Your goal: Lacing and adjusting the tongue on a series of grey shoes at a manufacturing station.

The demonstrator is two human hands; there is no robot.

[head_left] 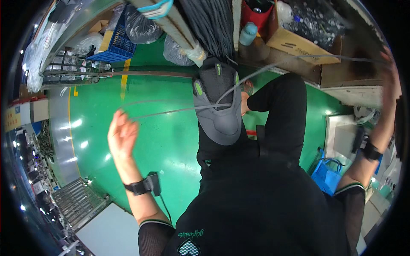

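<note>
A dark grey shoe (220,123) with lime-green tabs rests on my left thigh, its toe toward me. A thin grey shoelace (171,112) runs from its front eyelets out to both sides. Left of the shoe, my left hand (123,134) is closed on one side of the lace, its fingers slightly blurred. Far out at the right edge, my right hand (389,81) holds the other side, drawn out in a long line. That hand is blurred by motion and partly cut off by the rim of the picture.
A thick bundle of black laces (209,30) hangs beyond the shoe beside a post (175,30). A cardboard box (299,45) of clear plastic bags and a light-blue bottle (248,34) stand far right. A blue crate (117,40) is far left; a blue stool (326,173) stands right.
</note>
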